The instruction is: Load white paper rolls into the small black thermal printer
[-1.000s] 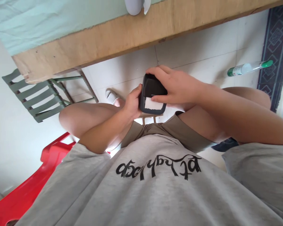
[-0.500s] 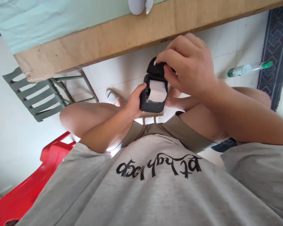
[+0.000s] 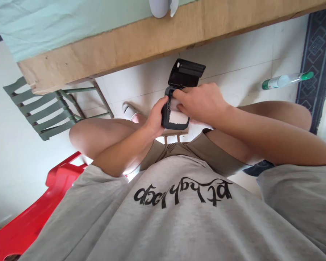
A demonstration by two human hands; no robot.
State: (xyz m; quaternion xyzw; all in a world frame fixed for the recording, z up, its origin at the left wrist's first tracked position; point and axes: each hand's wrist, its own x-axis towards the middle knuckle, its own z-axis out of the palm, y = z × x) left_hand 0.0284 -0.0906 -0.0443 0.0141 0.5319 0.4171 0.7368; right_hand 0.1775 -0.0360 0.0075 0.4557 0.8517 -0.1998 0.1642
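A black device (image 3: 176,126) is grasped by the fingers of the left hand (image 3: 155,117), near the desk (image 3: 119,47). Opening appears complete: the lid (image 3: 186,72) is raised, not yet shut. White paper (image 3: 178,118) is reached by the right hand (image 3: 205,102); whether it is pinched cannot be told.

One printer (image 3: 176,126), one paper roll (image 3: 179,117), one bottle (image 3: 285,79)

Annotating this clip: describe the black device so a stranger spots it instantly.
Find the wooden table edge crossing the top. Below it, the left hand holds the black device, with the right hand at its open bay. Its raised black lid and white paper set it apart from the green slatted chair and green-capped bottle.
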